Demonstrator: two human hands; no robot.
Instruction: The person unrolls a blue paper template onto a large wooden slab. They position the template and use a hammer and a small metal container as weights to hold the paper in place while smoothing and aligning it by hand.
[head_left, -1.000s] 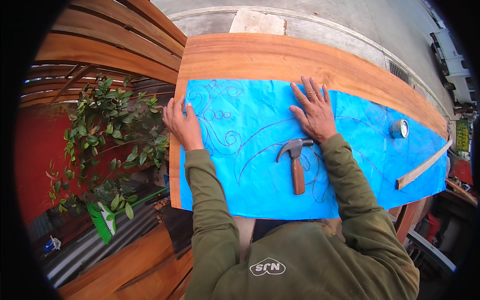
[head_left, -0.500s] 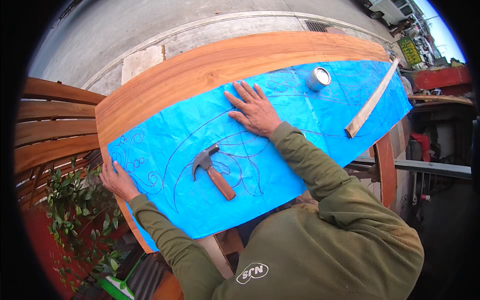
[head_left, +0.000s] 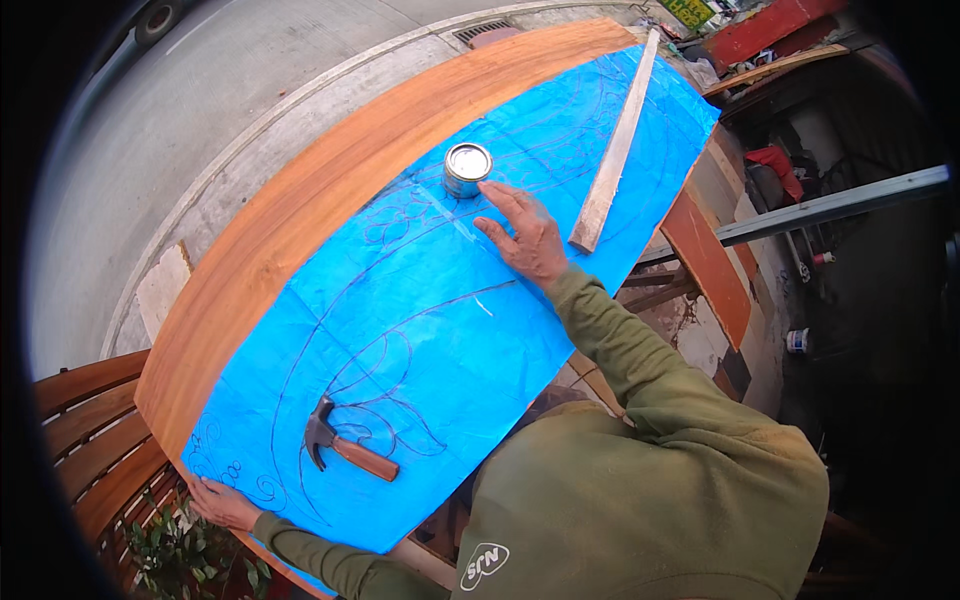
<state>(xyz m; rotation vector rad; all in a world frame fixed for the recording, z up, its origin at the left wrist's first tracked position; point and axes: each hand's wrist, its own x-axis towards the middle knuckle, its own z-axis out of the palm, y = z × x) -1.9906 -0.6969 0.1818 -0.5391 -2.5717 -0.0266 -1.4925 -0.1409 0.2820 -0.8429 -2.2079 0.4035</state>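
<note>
Blue sheeting (head_left: 470,350) covers part of a wooden board (head_left: 255,260), likely weighted by the can (head_left: 466,175) at twelve o'clock, wood strip (head_left: 616,148) at one and hammer (head_left: 348,449) at seven. The right hand (head_left: 525,238), fingers loosely spread, seemingly touches the can. At eight, the left hand (head_left: 226,504) meets the board's edge, perhaps steadying it; its finger gap cannot be told.

Cannot see the wood of the board (head_left: 270,240) beneath the blue sheet (head_left: 440,260), nor the underside of the left hand (head_left: 222,503) at the board's left end. Cannot tell touch from near-touch between the right hand (head_left: 534,238) and the can (head_left: 467,168). Find the wheel (head_left: 155,22) beyond the far edge, the green sign (head_left: 690,10) past the right end and the plant (head_left: 185,545) past the left end all cut off.
</note>
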